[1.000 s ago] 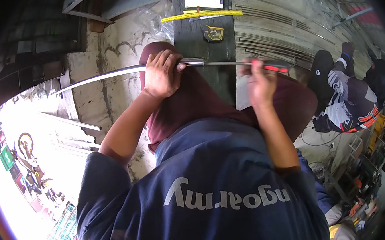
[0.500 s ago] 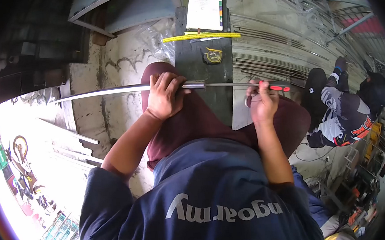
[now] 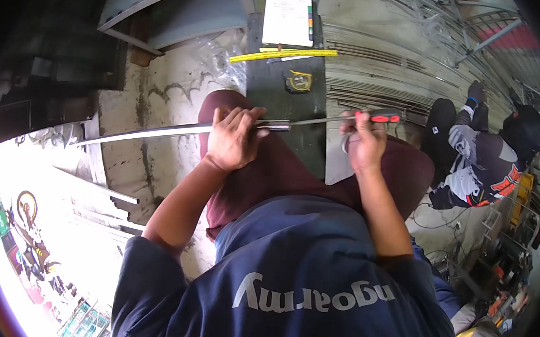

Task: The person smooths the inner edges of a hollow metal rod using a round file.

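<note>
Your left hand (image 3: 233, 140) grips the metal tube (image 3: 148, 134). Your right hand (image 3: 363, 143) clamps the red-handled tool (image 3: 379, 118), its shaft at the tube's end.

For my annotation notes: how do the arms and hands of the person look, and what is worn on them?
Both hands, the left hand and the right hand, are bare, without gloves. The forearms are uncovered too. Short dark blue sleeves of a T-shirt with pale lettering end above the elbows. No watch or ring is visible.
</note>
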